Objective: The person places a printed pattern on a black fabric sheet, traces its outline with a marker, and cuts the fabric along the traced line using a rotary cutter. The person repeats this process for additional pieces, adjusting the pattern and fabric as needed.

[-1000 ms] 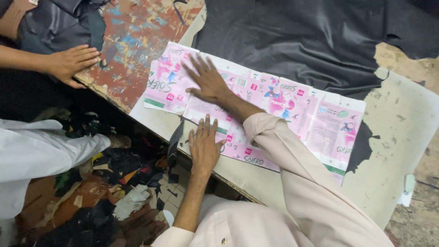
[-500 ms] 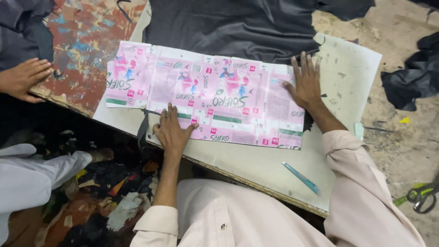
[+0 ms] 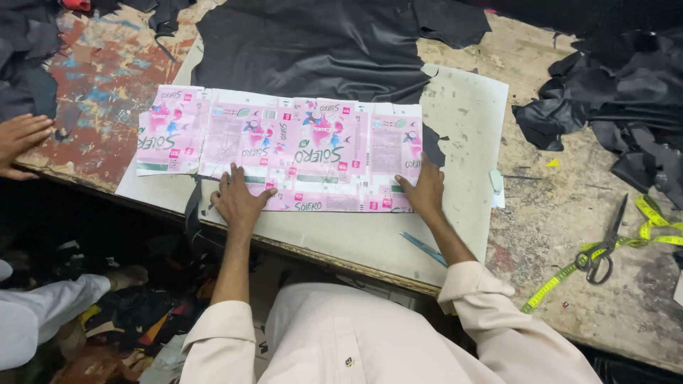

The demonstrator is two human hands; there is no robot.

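— What do the hands grip?
— Nothing; both lie flat, fingers spread. The left hand (image 3: 238,201) and right hand (image 3: 425,192) press the near edge of the pink card (image 3: 284,146).
— How does it lie?
— Long axis left to right, on a pale board (image 3: 462,128), half over black leather (image 3: 313,50).
— Around it?
— Blue pen (image 3: 425,249) by the right wrist; scissors (image 3: 605,245) and tape (image 3: 562,281) farther right. Another person's hand (image 3: 21,139) rests far left.

A leather workshop: black hides (image 3: 313,50), scissors (image 3: 605,245) and tape measure (image 3: 644,231) on a worn bench (image 3: 569,192)
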